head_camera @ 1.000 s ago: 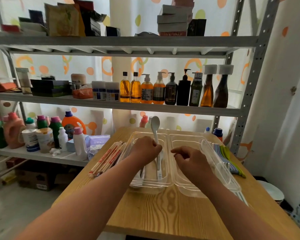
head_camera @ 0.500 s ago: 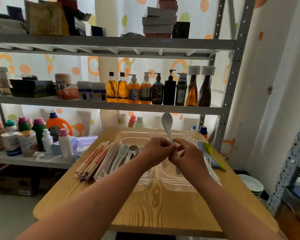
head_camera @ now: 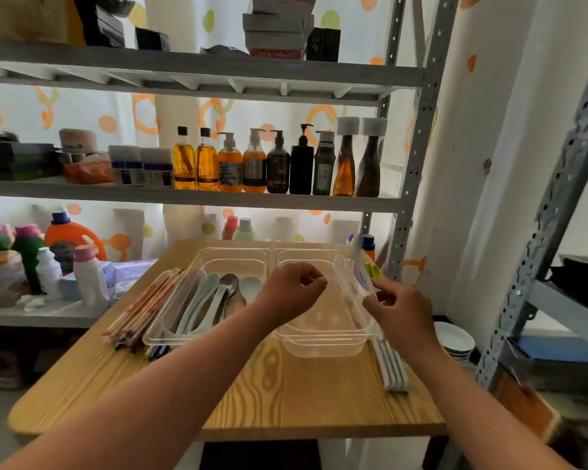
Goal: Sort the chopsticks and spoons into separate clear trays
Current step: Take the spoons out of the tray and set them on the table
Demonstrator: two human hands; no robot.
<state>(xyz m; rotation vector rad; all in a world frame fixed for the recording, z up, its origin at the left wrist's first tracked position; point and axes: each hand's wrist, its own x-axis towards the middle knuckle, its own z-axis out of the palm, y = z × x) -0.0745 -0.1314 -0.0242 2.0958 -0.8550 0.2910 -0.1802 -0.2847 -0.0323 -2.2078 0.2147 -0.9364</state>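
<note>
Two clear trays stand side by side on the wooden table. The left tray (head_camera: 163, 337) holds several spoons (head_camera: 218, 296), pale green, white and metal. The right tray (head_camera: 323, 347) holds nothing. My right hand (head_camera: 401, 310) pinches the handle of a white spoon (head_camera: 361, 266) beside the right tray's right wall; the spoon is motion-blurred and points up. Above the right tray hovers my left hand (head_camera: 290, 290), fingers loosely curled around nothing. A bundle of red-patterned chopsticks (head_camera: 140, 310) lies left of the left tray. Pale chopsticks (head_camera: 391, 368) lie right of the right tray.
Yellow-green utensils (head_camera: 374, 270) lie at the table's far right. Metal shelving (head_camera: 190, 198) with bottles stands behind the table, and a shelf post (head_camera: 411, 184) rises at its right rear corner. White bottles (head_camera: 89, 276) sit on the low left shelf. A bowl (head_camera: 455, 340) sits lower right.
My left hand has let go of the white spoon, and my right hand has carried it from the middle to the right tray's right side. The camera view has shifted right.
</note>
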